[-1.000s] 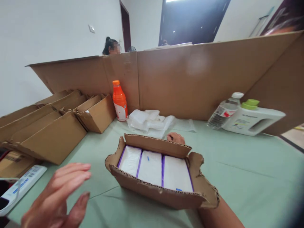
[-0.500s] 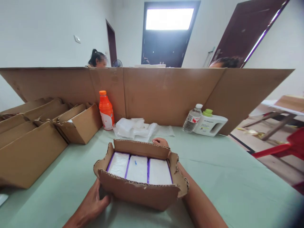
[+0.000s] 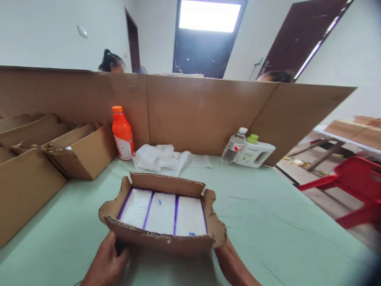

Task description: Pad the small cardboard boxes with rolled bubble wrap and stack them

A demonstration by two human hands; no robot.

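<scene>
- Cardboard box (image 3: pixel 160 244), open-topped with wavy corrugated edges, front and centre over the pale green tabletop (image 3: pixel 253 214).
- Three white rectangular packs (image 3: pixel 162 216) with purple sides, ranged side by side inside.
- Left hand (image 3: pixel 108 258) gripping the box's left end; right hand (image 3: pixel 228 254) at its right, fingers hidden, grip impossible to tell.

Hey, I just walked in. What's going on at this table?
A person has both hands at an open cardboard box: the left hand is by its near left corner, the right hand at its right end, fingers hidden, so the grip can't be judged. Three white-topped packs with purple edges sit side by side inside. Beyond lie clear plastic wrappings, with more cardboard boxes to the left.
</scene>
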